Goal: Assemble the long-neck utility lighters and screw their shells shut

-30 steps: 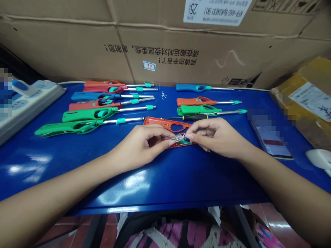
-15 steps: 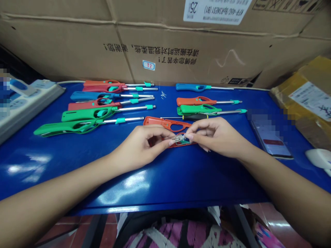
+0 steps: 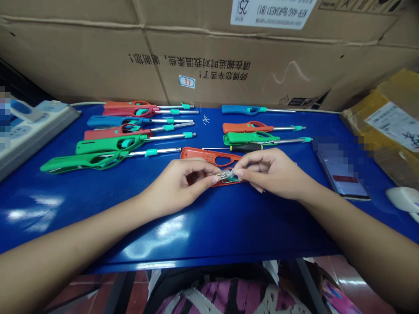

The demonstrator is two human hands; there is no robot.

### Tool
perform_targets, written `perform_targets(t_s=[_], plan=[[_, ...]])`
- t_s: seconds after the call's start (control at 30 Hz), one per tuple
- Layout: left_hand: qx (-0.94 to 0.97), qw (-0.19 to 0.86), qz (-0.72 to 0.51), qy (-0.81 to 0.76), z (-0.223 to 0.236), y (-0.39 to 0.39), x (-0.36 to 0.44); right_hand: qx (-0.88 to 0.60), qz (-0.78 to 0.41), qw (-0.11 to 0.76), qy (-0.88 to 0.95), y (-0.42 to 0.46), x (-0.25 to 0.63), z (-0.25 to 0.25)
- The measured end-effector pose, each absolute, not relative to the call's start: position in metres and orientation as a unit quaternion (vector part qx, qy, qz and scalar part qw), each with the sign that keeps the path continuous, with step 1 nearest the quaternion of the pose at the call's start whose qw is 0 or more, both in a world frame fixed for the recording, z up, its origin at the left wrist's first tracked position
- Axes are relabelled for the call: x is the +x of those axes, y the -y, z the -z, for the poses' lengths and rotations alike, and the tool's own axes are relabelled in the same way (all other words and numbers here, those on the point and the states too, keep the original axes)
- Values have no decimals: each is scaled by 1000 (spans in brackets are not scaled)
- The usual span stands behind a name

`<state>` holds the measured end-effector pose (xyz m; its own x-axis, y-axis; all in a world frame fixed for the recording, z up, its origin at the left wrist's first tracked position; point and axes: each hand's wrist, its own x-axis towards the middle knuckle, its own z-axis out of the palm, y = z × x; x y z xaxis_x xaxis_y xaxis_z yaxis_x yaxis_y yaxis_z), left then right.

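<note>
An orange long-nosed lighter body [image 3: 209,156] lies on the blue table [image 3: 203,222] in front of me. My left hand [image 3: 178,185] and my right hand [image 3: 273,171] meet just above it. Both pinch a small clear and metal part [image 3: 225,175] between thumb and fingertips. The other fingers of both hands are curled in. A black-handled screwdriver [image 3: 245,148] lies just behind my right hand.
Several red, blue and green lighters [image 3: 131,135] lie in rows at the left, three more lighters [image 3: 258,127] at the right. A phone [image 3: 343,174] and a white object [image 3: 404,198] lie far right. Cardboard boxes [image 3: 209,52] stand behind; a power strip [image 3: 29,131] lies far left.
Both hands stay pinched on the small part; the view has shifted very slightly. Nothing else has moved.
</note>
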<state>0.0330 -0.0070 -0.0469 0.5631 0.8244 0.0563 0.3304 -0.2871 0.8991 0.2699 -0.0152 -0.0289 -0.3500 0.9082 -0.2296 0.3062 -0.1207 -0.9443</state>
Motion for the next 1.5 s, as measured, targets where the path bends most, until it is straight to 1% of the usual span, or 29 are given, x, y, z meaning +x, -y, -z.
perform_targets(t_s=[0.3,0.97,1.5], plan=[[759,438,-270,-398,42,8,33,-498,-563,277,598,13,272,29],[754,460,-259,-391,46,9,35,-505,-550,265,609,13,272,26],[770,438,-260,-384,46,9,35,-506,-531,258,629,16,271,26]])
